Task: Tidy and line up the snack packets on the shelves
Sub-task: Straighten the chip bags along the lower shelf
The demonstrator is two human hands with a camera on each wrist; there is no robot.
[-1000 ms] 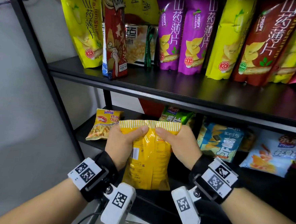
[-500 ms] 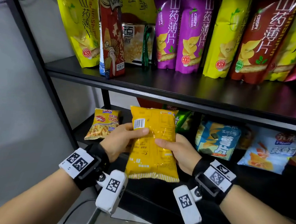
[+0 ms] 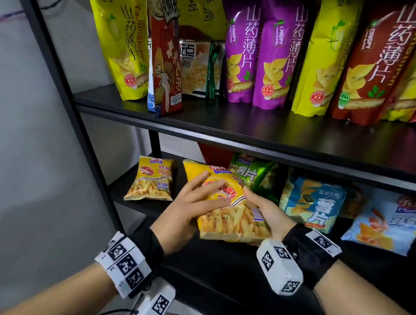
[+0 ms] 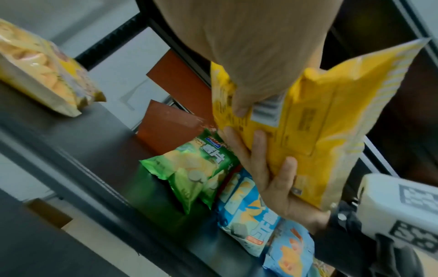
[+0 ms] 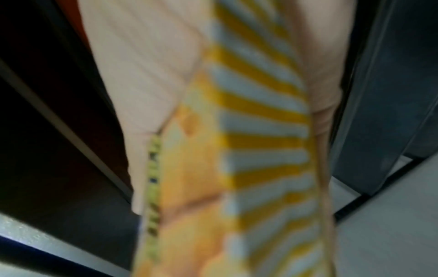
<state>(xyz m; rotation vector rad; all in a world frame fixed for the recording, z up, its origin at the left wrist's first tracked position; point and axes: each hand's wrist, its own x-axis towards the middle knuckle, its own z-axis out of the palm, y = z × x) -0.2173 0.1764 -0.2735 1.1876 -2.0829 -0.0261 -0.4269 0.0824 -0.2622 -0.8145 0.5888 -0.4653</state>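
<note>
A yellow shrimp-stick packet (image 3: 232, 215) is held between both hands just above the lower shelf (image 3: 219, 264), printed front facing up and tilted. My left hand (image 3: 194, 203) lies with spread fingers on the front. In the left wrist view its thumb presses the barcode side of the packet (image 4: 320, 121). My right hand (image 3: 267, 210) grips the right edge, with its fingers (image 4: 272, 183) under the back. The right wrist view is blurred and shows the packet's striped seam (image 5: 249, 150) between palm and fingers.
On the lower shelf lie a smaller yellow packet (image 3: 151, 180) at the left, a green packet (image 3: 252, 175) behind my hands, then a blue packet (image 3: 314, 204) and a pale blue one (image 3: 389, 224). Tall bags stand on the upper shelf (image 3: 253, 133). A black frame post (image 3: 60, 73) rises at left.
The packet has been turned over, from its plain back with barcode to its printed front, and moved inward toward the lower shelf. My left hand's fingers now spread over the front.
</note>
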